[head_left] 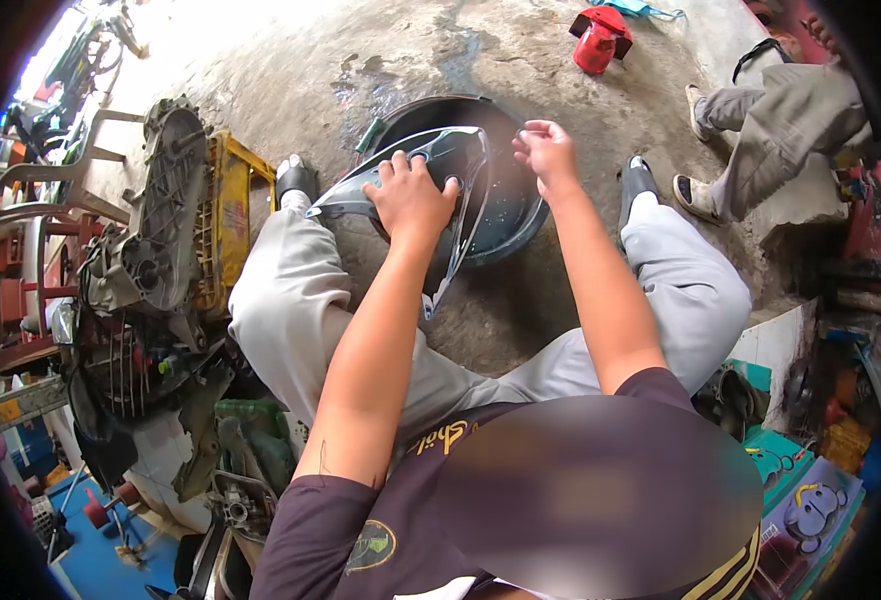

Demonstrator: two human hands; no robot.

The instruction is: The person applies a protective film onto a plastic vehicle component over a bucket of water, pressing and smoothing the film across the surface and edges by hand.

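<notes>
A dark, glossy, pointed panel with pale edges (345,192) lies tilted over a round black basin (515,235) on the floor between my feet. My left hand (410,200) rests on the panel with its fingers spread across the top. Over the basin's right rim is my right hand (547,155), its fingers curled and pinched together; whatever may be between them is too small to make out. Water drops show inside the basin, right of the panel. A small green object (369,135) sits at the basin's upper left rim.
A yellow crate (222,225) and a metal engine cover (168,215) stand at the left, near a chair (80,170). A red container (596,48) is on the floor ahead. Another person's legs (775,140) are at the right. Boxes (805,510) lie lower right.
</notes>
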